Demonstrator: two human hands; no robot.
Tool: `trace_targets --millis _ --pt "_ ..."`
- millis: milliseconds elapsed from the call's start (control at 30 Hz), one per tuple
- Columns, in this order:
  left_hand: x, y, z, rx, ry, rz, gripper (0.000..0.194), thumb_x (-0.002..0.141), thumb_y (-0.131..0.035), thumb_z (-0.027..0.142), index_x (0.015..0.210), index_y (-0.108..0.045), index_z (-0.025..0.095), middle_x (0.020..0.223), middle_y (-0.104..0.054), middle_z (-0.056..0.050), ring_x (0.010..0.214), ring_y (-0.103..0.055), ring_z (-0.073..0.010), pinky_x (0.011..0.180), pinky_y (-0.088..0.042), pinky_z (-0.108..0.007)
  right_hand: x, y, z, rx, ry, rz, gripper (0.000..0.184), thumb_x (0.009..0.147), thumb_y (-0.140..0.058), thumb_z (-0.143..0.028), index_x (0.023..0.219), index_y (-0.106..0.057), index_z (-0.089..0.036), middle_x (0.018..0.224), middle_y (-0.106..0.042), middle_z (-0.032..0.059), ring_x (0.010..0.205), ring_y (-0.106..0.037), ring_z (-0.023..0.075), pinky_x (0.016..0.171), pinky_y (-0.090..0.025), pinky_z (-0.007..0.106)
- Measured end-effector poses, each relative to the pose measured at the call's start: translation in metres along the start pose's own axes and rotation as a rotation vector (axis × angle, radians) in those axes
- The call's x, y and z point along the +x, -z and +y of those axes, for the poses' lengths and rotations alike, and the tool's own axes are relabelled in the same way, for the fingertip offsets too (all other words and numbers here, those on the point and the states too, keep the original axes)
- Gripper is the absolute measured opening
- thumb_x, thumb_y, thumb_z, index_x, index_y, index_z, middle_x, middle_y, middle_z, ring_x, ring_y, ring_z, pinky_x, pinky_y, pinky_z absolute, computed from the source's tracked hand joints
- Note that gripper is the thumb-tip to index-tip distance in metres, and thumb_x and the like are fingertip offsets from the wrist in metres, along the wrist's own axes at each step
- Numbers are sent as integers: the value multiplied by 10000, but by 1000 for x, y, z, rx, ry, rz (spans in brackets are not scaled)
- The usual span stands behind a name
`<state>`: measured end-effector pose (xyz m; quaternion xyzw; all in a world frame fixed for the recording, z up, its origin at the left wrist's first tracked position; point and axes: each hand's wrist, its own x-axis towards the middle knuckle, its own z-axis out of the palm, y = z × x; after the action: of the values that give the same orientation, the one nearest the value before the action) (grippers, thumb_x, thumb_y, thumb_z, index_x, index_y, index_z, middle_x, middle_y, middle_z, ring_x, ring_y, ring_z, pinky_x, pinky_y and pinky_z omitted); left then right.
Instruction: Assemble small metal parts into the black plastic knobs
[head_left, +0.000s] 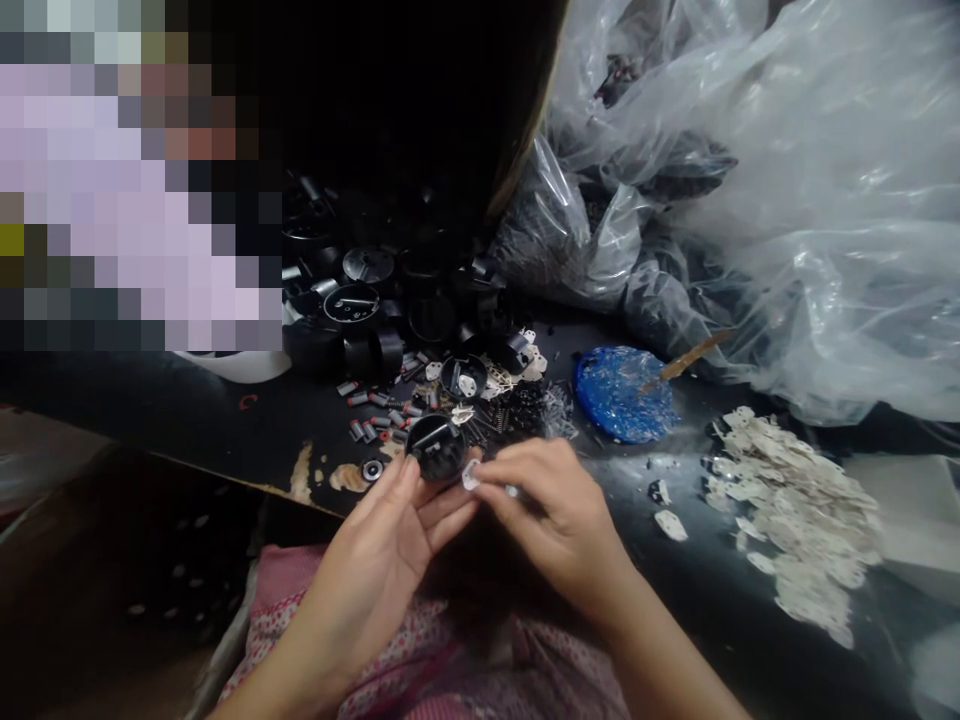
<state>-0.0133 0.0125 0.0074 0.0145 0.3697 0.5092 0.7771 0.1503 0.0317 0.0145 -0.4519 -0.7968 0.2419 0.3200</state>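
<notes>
My left hand (390, 540) holds a round black plastic cup part (436, 447) between thumb and fingertips, just above the near edge of the dark table (225, 420). My right hand (551, 505) pinches a small white flat piece (471, 474) right beside that black part. Both hands are closed on what they hold and nearly touch each other.
Behind the hands lie several black round parts (352, 300), small metal-and-red pins (371, 415), springs and white plates. A blue lid (622, 392) with a brush stands right of centre. A heap of white flat pieces (795, 510) lies at the right. Large clear plastic bags (750, 180) fill the back right.
</notes>
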Motion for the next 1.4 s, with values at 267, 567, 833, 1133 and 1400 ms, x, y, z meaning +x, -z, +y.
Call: trace_targets --millis 267,567,833,1133,1400 --pt "1 3 -11 248 -113 91 299 797 -694 313 1083 -630 252 1035 -715 -11 971 -670 -191 903 -518 -318 -1 -3 -6 -148 116 81 115 835 -593 -77 885 -628 -175 814 -689 11 736 -624 135 701 -366 326" --pt "-1 8 -14 351 -113 45 309 778 -710 346 1066 -628 273 1113 -683 0 1080 -619 -207 919 -516 -312 3 -3 -8 -233 169 60 85 876 -556 -116 879 -629 -160 798 -692 27 698 -620 137 673 -333 333" --pt "0 10 -13 369 -87 -65 194 835 -653 328 1023 -642 280 1065 -702 13 1043 -636 -175 878 -511 -257 0 1 -7 -205 178 86 77 878 -570 -131 905 -628 -175 789 -702 17 691 -621 123 684 -342 325" --pt "-2 7 -13 375 -77 -52 229 815 -671 320 1024 -640 232 1061 -710 -37 1045 -643 -234 956 -485 -372 -3 1 -6 -159 173 88 83 850 -605 -119 896 -633 -182 790 -700 6 686 -622 117 688 -340 327" --pt "0 8 -15 385 -88 -67 221 802 -687 323 1007 -648 249 1035 -716 -11 1015 -651 -210 931 -504 -336 -3 3 -6 -181 171 79 85 848 -595 -114 871 -632 -186 776 -704 7 664 -622 119 682 -336 329"
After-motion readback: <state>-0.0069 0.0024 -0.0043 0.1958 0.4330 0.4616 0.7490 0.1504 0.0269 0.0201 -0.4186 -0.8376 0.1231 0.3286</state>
